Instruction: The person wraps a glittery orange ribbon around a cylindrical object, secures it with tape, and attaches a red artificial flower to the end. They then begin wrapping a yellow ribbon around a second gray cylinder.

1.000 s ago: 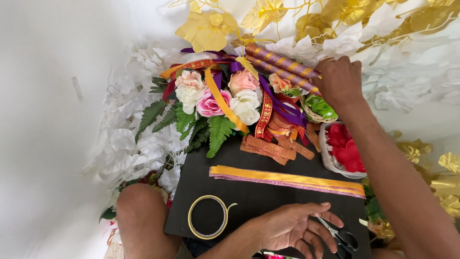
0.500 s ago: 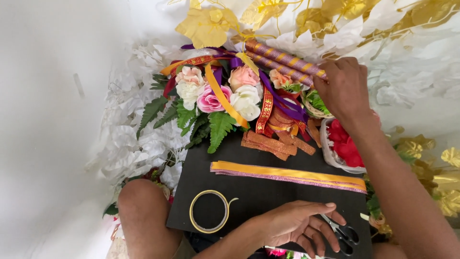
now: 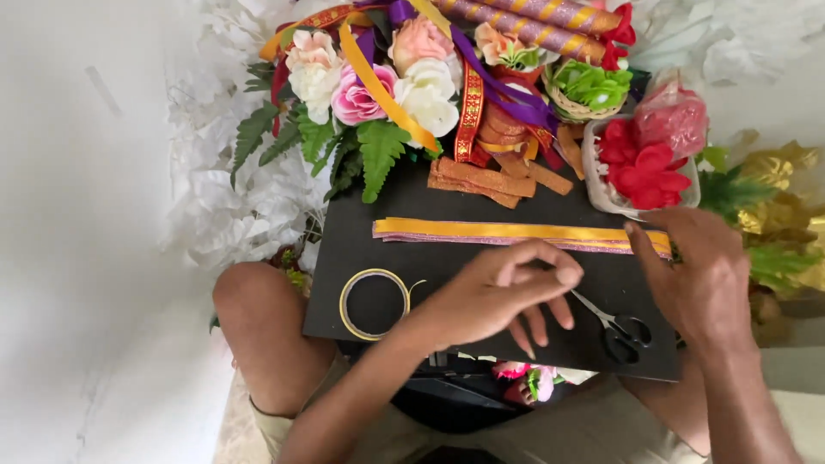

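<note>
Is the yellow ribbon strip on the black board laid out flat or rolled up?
Flat: the yellow ribbon strip stretches straight across the black board.

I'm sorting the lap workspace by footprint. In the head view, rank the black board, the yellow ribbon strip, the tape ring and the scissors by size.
1. Flat black rectangular board, largest by far.
2. Long yellow satin ribbon strip.
3. Thin round yellow tape ring and black-handled metal scissors look alike; a hand partly covers the scissors, so no ranking.

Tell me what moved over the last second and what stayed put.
The right hand left the flower pile at the top and came down to the right end of the yellow ribbon strip. The left hand lifted off the scissors towards the strip. Tape roll and black board stayed put.
</note>
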